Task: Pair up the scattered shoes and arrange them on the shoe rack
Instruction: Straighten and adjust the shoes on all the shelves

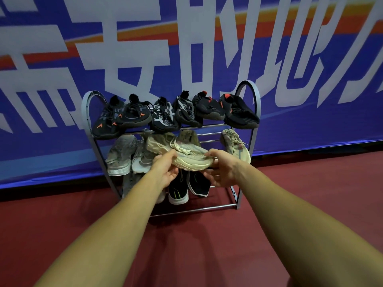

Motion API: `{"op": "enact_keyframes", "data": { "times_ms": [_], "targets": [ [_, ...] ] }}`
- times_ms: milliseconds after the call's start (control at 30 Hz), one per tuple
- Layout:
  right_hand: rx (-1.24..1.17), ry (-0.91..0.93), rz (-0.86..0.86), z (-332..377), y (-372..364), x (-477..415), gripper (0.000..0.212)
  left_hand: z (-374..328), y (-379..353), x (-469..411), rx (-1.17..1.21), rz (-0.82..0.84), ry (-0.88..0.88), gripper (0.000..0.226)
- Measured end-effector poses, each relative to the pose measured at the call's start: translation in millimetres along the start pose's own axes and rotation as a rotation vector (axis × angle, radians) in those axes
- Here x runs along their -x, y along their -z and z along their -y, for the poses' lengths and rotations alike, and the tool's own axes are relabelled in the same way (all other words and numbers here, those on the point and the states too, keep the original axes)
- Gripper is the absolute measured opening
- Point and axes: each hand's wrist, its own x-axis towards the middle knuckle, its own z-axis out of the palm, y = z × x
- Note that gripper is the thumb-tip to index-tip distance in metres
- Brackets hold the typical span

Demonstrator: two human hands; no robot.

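Gripping the beige shoe (182,152) from both sides, fingers of the left hand (165,170) and right hand (221,170) curled round it, just in front of the shoe rack (249,82), at its middle shelf. Likely lining it up beside its twin (236,146) on the right. Up top, black shoes (176,112); grey shoes (122,156) in the middle; dark shoes (186,187) below.

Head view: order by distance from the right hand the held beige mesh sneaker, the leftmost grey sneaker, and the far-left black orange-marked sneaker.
1. Beige mesh sneaker: gripped by the right hand.
2. Leftmost grey sneaker: mid-height, left end of the metal shoe rack.
3. Black orange-marked sneaker: top, far left.
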Motion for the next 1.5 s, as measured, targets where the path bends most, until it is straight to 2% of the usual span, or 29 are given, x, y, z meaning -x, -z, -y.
{"op": "enact_keyframes", "data": {
  "times_ms": [233,333,500,733,900,1067,1167,1400,1500],
  "targets": [
    [-0.027,-0.007,0.143,3,5,-2,0.014,-3,5,-6,-0.029,0.006,-0.063,0.024],
    [-0.065,-0.004,0.154,0,7,-6,0.015,1,-6,-6,-0.066,0.019,-0.093,0.031],
    [-0.115,0.016,0.131,-1,8,-6,0.012,14,-23,-3,-0.154,0.045,-0.105,0.047],
    [-0.229,0.052,0.018,-2,20,-2,0.01,21,-36,-5,-0.257,0.141,-0.122,0.017],
    [-0.315,0.069,-0.035,-5,29,-6,0.007,28,-44,-9,-0.31,0.144,-0.121,0.016],
    [-0.383,0.09,-0.078,-6,32,-16,0.006,32,-54,-16,-0.297,0.185,-0.113,0.027],
    [-0.388,0.087,-0.104,-6,36,-22,0.013,39,-63,-22,-0.3,0.196,-0.083,0.017],
    [-0.376,0.075,-0.167,-3,48,-39,0.012,58,-85,-36,-0.336,0.208,-0.043,0.001],
    [-0.352,0.088,-0.189,-2,46,-47,0.015,61,-88,-43,-0.323,0.173,-0.036,0.006]
  ]
}}
